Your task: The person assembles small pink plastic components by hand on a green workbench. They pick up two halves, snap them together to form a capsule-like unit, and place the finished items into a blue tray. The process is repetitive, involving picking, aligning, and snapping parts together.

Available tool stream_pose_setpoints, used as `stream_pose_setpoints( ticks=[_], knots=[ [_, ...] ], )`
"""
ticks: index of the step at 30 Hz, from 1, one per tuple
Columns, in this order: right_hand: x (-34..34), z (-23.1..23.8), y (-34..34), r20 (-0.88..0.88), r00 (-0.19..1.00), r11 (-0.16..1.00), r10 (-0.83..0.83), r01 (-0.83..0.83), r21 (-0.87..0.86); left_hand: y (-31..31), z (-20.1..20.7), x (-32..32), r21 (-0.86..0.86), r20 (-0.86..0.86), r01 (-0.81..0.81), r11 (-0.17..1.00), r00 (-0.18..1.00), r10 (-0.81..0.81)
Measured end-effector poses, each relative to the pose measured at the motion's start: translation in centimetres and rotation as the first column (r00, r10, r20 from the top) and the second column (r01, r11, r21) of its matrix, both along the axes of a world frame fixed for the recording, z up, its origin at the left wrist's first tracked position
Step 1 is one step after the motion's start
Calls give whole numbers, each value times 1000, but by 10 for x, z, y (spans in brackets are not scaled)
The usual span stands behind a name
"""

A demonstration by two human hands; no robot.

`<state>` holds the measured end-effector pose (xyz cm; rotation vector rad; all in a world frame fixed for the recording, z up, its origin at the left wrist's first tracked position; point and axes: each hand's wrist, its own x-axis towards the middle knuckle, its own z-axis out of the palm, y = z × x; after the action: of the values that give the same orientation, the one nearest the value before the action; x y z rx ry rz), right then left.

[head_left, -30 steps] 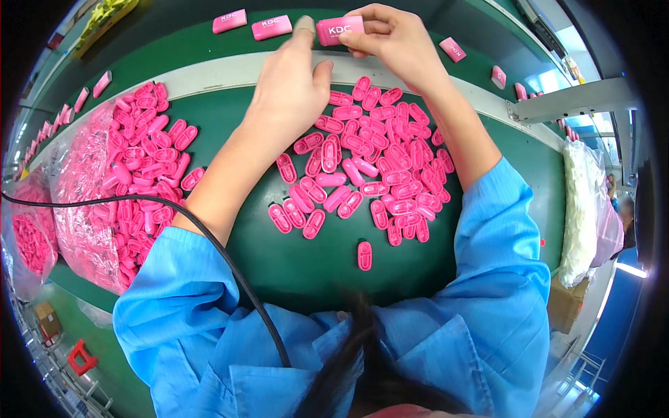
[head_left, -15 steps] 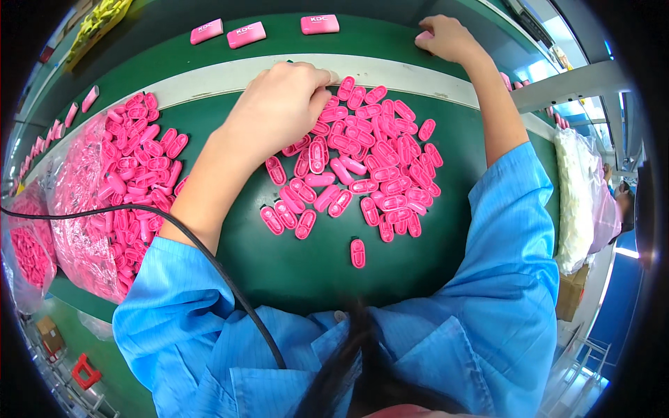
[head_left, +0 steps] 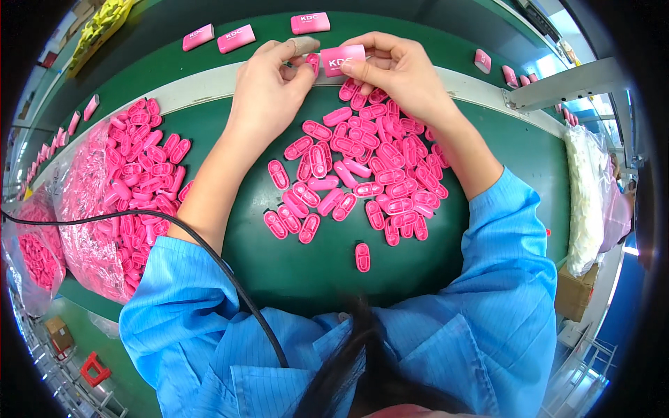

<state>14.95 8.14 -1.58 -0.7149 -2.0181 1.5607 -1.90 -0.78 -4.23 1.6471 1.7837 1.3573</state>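
Between the thumb and fingers of my left hand (head_left: 268, 87) is a small pink plastic cap (head_left: 313, 64), partly hidden by the fingertips. One finger of that hand wears a beige covering. My right hand (head_left: 408, 76) grips a pink printed plastic case (head_left: 341, 60) by its right side, its left end close to the cap. Below both hands a loose heap of pink oval caps (head_left: 387, 157) lies on the green table, many with their hollow side up. A single cap (head_left: 362, 258) lies apart, nearer to me.
Pink cases (head_left: 237, 39) stand spaced along the green belt (head_left: 272, 42) beyond a pale rail (head_left: 202, 89). At left, more caps (head_left: 143, 167) spill from a clear plastic bag (head_left: 80, 202). A black cable (head_left: 202, 244) crosses my left arm. A bag of white pieces (head_left: 584, 195) sits at right.
My right hand has come back from the belt at the far right with a pink case, beside my left hand. My left hand has lifted off the heap's far edge, a cap now showing in its fingers.
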Motion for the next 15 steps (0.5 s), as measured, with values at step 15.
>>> stream_pose_setpoints(
  ticks=[15],
  knots=[
    [0, -5, -15, -69, 989, 738, -133, 146, 659, -5, -1, 12, 62, 312, 114, 992, 941, -128]
  ],
)
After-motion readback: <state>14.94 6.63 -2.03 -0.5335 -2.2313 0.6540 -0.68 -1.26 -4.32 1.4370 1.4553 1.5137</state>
